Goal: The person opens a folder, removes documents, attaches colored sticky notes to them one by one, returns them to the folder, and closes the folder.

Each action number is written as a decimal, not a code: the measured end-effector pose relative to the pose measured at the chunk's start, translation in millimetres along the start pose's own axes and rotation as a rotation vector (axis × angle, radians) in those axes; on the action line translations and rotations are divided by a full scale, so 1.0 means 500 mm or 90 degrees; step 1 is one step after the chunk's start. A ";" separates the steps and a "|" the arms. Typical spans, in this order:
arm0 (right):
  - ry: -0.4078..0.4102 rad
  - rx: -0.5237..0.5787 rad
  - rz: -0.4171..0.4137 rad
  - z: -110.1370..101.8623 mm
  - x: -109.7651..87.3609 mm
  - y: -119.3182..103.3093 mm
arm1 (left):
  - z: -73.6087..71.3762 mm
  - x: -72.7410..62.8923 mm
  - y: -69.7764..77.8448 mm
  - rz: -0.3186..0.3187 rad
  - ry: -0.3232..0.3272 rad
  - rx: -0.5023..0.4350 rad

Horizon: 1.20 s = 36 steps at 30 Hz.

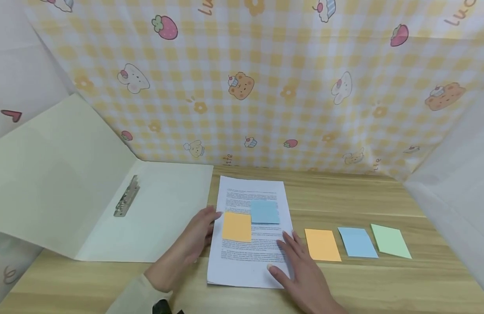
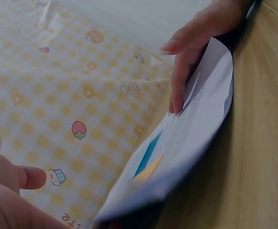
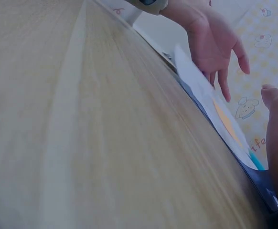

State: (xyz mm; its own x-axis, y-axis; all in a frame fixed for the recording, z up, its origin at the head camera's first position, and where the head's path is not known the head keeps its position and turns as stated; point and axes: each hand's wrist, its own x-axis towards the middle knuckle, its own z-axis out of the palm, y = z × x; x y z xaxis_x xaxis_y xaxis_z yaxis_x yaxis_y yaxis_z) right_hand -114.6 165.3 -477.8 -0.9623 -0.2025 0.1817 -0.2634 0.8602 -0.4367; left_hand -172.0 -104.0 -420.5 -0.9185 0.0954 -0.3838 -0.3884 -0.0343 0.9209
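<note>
A stack of printed paper point(image 1: 257, 272) lies on the table, with an orange sticky note point(image 1: 237, 226) and a blue sticky note point(image 1: 264, 212) on its top sheet. At the stack's left edge is my left hand point(image 1: 198, 233), its fingers fairly straight and its thumb near the orange note. My right hand point(image 1: 302, 272) rests with spread fingers on the lower right edge of the stack. In the right wrist view my left hand point(image 3: 213, 45) stands beside the paper point(image 3: 196, 81), fingers extended. The left wrist view has my right hand point(image 2: 196, 52) touching the curved-looking sheets.
An open white folder point(image 1: 171, 205) with a metal clip point(image 1: 126, 196) lies left, its cover point(image 1: 57, 174) leaning up. To the right lie an orange pad point(image 1: 322, 245), a blue pad point(image 1: 358, 242) and a green pad point(image 1: 391, 241). A checkered cloth point(image 1: 265, 117) hangs behind.
</note>
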 end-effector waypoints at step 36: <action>0.024 0.109 0.001 -0.006 0.008 0.006 | 0.002 0.010 -0.069 0.021 -0.119 0.031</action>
State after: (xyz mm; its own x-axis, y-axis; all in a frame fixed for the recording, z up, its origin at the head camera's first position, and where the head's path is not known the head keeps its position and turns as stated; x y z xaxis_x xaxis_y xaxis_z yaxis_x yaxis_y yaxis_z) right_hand -118.8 168.5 -475.7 -0.9603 -0.1812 0.2122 -0.2731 0.7672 -0.5804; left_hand -163.2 -101.4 -454.0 -0.8988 0.2785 -0.3386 -0.3503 0.0081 0.9366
